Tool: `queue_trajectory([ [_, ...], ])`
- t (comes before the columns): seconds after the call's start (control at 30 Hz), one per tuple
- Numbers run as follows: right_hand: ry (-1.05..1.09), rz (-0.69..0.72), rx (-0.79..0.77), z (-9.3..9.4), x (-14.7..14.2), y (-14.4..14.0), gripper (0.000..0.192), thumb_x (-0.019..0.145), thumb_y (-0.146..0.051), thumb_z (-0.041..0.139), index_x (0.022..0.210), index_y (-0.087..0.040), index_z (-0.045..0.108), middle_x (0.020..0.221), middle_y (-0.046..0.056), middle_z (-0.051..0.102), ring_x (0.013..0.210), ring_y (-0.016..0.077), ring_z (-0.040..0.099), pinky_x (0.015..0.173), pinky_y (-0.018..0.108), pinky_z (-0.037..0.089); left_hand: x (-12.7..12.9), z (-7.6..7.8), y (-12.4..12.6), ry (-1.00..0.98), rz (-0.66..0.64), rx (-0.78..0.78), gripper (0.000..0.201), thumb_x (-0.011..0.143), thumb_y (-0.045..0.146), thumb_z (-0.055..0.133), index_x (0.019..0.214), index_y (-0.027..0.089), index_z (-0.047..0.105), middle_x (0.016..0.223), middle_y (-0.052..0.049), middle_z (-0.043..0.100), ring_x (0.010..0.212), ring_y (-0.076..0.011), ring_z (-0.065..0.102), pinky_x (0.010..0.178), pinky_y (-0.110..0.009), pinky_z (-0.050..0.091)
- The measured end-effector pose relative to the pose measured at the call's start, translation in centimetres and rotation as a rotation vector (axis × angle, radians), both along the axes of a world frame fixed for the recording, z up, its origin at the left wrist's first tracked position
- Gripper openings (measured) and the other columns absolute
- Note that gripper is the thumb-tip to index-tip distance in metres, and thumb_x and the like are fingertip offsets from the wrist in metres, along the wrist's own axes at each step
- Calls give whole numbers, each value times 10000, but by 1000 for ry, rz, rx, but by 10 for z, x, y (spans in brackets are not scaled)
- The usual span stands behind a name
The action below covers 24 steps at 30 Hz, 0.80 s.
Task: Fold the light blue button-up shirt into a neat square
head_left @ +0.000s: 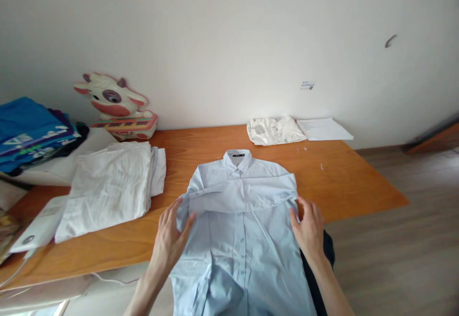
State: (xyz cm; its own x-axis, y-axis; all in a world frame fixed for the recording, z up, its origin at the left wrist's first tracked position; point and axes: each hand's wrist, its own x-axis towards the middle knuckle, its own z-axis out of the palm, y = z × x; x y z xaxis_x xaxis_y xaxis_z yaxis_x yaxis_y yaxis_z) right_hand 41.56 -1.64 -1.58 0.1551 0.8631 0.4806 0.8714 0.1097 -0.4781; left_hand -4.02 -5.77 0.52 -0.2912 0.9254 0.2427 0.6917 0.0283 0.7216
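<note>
A light blue button-up shirt point(229, 239) lies front side up, its collar point(237, 159) toward the wall. A sleeve point(240, 195) is folded across the chest from side to side. The lower part of the shirt hangs over the table's near edge toward me. My left hand point(172, 230) is at the shirt's left side, thumb and fingers apart, fingertips by the folded sleeve. On the opposite side my right hand point(309, 225) has its thumb and fingers apart, with the fingertips at the sleeve fold's right end. Neither hand visibly grips the cloth.
Folded white cloth point(111, 182) lies left on the wooden table point(344, 177), beside a white device point(41, 223) with a cable. Behind are a blue clothes stack point(32, 129) and a cow toy keyboard point(118, 105). A patterned cloth point(274, 131) and white paper point(324, 129) lie by the wall.
</note>
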Motion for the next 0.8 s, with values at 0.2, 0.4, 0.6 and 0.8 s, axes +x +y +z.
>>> queue_trajectory([
  [0.2, -138, -59, -167, -5, 31, 38, 363, 1003, -587, 610, 979, -233, 686, 955, 105, 747, 945, 318, 674, 823, 395, 442, 9, 1, 88, 250, -111, 36, 355, 915, 561, 710, 1086, 251, 729, 1358, -148, 715, 1359, -409, 574, 1223, -590, 397],
  [0.4, 65, 6, -117, -14, 37, 45, 107, 966, -330, 571, 957, -250, 642, 851, 56, 722, 777, 251, 654, 752, 348, 450, 9, 26, 105, -287, -93, -57, 490, 896, 691, 713, 1043, 224, 711, 912, -30, 730, 832, -249, 660, 792, -346, 520],
  [0.6, -57, 50, -10, -19, 37, 37, 198, 886, -125, 507, 1010, -250, 598, 975, 81, 663, 960, 296, 638, 884, 406, 494, 13, 32, 118, -409, 21, -17, 567, 827, 659, 792, 1141, 201, 680, 1014, -52, 744, 910, -254, 687, 837, -350, 542],
  [0.8, -188, 171, -19, -11, 38, 32, 552, 854, -30, 476, 1331, -232, 666, 1073, 103, 625, 1062, 316, 628, 962, 436, 523, 10, 2, 120, -157, 13, 31, 601, 871, 546, 750, 1367, 234, 616, 1412, -126, 681, 1319, -334, 636, 1139, -468, 474],
])
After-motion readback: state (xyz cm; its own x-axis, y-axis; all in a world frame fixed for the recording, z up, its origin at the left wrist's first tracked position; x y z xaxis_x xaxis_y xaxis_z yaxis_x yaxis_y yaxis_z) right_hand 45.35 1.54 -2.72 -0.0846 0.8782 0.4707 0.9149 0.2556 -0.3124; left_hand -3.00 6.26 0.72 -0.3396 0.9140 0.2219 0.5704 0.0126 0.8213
